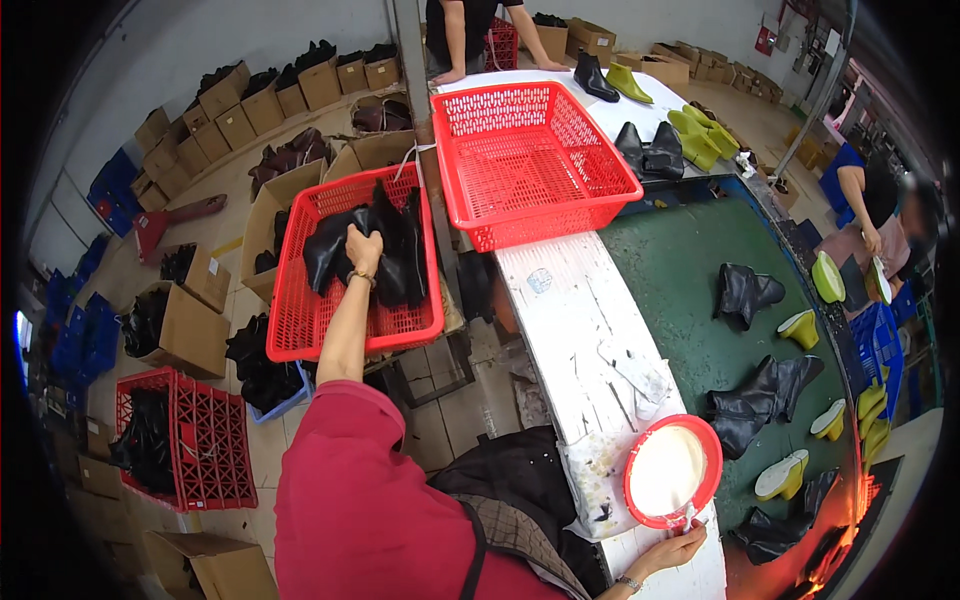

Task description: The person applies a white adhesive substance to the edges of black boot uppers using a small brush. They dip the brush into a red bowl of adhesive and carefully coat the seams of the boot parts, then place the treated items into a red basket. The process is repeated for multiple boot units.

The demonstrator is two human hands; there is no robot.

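Observation:
My left hand (365, 250) reaches into a red plastic basket (355, 345) at the left. Its fingers are closed on a black boot upper (335, 245), among more black uppers (400, 260) lying in the same basket. My right hand (677, 550) is at the near rim of a red bowl (717, 455) holding a thick white liquid (668, 475). Its fingers are pinched around a small whitish thing that I cannot make out, by the rim. The bowl stands on a white-covered bench (575, 300).
A second red basket (480, 238) sits at the bench's far end. On the green conveyor (670, 260) lie black uppers (745, 295) and yellow-green soles (800, 328). Cardboard boxes (190, 330) and a red crate (215, 445) crowd the left floor. Two other people work nearby; an orange glow (865, 500) shows lower right.

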